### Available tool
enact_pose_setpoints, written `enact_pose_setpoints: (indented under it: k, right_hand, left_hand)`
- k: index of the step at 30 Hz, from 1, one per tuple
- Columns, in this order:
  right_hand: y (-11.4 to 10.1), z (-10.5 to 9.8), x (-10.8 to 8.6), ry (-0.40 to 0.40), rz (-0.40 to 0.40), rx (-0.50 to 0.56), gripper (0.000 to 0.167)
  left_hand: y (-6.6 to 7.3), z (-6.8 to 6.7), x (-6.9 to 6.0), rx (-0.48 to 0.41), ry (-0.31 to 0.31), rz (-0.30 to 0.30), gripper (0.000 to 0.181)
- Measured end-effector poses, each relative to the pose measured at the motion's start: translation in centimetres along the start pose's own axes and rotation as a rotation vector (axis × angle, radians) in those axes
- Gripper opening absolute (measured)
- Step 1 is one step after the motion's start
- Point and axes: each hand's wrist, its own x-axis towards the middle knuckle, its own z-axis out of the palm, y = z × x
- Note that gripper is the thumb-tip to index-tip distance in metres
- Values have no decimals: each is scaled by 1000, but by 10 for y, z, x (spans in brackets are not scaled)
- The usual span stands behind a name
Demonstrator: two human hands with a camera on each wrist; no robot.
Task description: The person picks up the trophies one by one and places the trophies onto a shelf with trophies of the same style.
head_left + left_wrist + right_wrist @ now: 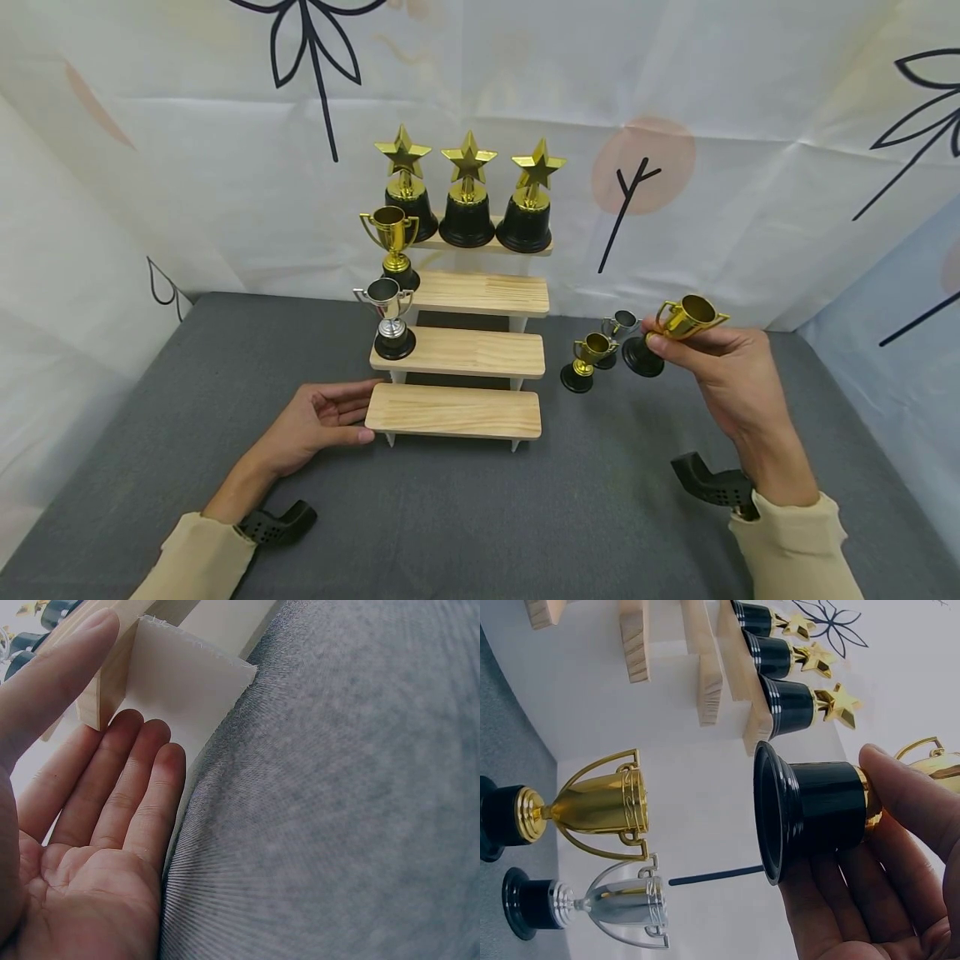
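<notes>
In the head view my right hand point(723, 367) pinches a gold trophy cup point(688, 317) between thumb and fingers, tilted and off the table. Its black base point(825, 806) points to the left, close to the right wrist camera. Beside it on the table stand a small gold trophy cup point(595, 346) and a silver trophy cup point(626, 904). My left hand point(315, 425) lies against the left end of the wooden stepped stand point(453, 412), at its lowest shelf. The left wrist view shows its fingers point(101, 780) nearly straight under the shelf's end, by the white side support point(184, 682).
Three star trophies point(467, 217) line the top step. A gold cup point(392, 233) stands at the left of the second step, a silver cup point(390, 312) at the left of the third. A patterned white cloth point(517, 67) hangs behind the grey table point(465, 533).
</notes>
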Motion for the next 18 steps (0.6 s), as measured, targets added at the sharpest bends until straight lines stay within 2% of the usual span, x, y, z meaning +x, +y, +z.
enact_pose_setpoints:
  k: [12,18]
  right_hand:
    - [0,3,-2,16,28,-14,28]
    - [-1,4,-2,-1,-3,3,28]
  left_hand:
    - [-1,1,0,-9,-4,-6,71]
    - [0,1,1,17,14,-15,71]
